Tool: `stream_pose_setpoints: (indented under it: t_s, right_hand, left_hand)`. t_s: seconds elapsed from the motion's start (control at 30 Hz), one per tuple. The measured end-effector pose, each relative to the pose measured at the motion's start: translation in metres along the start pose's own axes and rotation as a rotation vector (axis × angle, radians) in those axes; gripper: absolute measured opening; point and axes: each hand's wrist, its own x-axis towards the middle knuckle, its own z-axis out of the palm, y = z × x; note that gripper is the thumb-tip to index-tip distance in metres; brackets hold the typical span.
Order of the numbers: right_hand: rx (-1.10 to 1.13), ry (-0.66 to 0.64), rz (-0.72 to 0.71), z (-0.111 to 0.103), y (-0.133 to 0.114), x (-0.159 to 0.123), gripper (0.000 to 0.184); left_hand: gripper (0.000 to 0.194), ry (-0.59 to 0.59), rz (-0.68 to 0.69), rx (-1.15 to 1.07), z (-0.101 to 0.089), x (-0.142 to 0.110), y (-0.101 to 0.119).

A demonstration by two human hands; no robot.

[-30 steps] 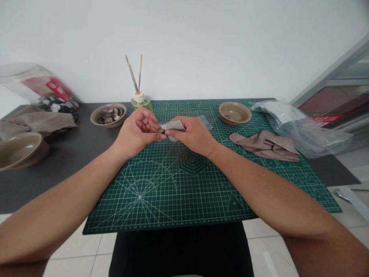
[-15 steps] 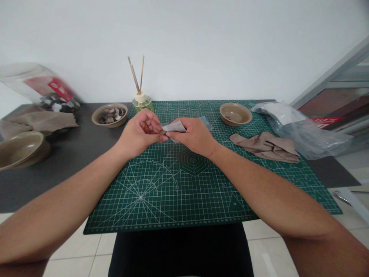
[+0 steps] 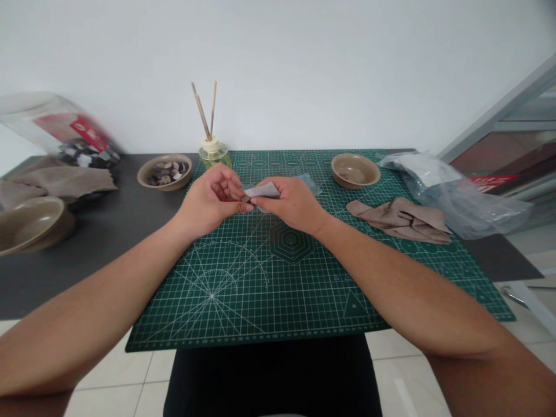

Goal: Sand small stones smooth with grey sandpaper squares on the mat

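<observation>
Both hands meet above the far middle of a green cutting mat [image 3: 243, 289]. My right hand [image 3: 292, 202] pinches a small folded grey sheet [image 3: 263, 189], perhaps sandpaper. My left hand [image 3: 211, 198] is closed on a tiny dark piece pressed against that sheet's edge; the piece is mostly hidden by my fingertips. A bowl of small dark and pale pieces [image 3: 165, 171] stands just left of the mat's far corner.
A reed diffuser [image 3: 211, 149] stands behind my hands. An empty tan bowl [image 3: 355, 169], a beige cloth [image 3: 402, 220] and a clear plastic bag [image 3: 452, 194] lie on the right. On the left are another bowl [image 3: 30, 223], a cloth and a tipped jar [image 3: 65, 130].
Almost nothing; the hands stay together at the same spot, with only slight shifts of the fingers on the grey sheet.
</observation>
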Motion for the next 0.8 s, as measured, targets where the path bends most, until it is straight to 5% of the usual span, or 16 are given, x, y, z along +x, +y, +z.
stream_pose_setpoints:
  t_s: [0.8]
  right_hand:
    - [0.002, 0.03, -0.065, 0.002, 0.004, 0.0, 0.023]
  left_hand:
    - [0.052, 0.043, 0.022, 0.002, 0.002, 0.0, 0.001]
